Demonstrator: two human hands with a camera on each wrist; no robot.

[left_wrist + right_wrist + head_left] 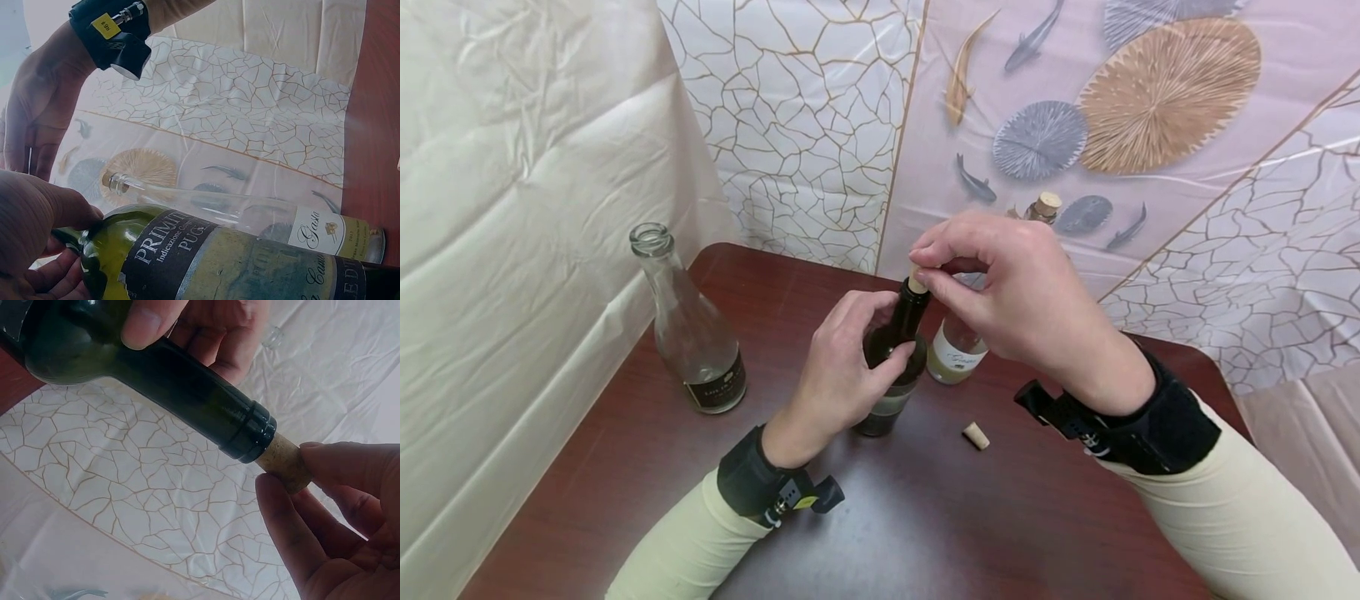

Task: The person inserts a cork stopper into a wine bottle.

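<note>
Dark green bottle (891, 358) is gripped upright on the tabletop (625, 467) by the left hand (838, 375), fingers curled round its shoulder. A cork (284, 464), seated in its mouth, is pinched by the right hand (1022, 292).

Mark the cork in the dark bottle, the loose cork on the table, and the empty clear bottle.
cork in the dark bottle (282, 460), right wrist view, its bare side.
loose cork (976, 435), head view, its middle.
empty clear bottle (694, 337), head view, its body.

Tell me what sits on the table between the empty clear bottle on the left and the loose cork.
In the head view, the dark green bottle stands between the clear bottle and the loose cork, gripped by the left hand.
</note>
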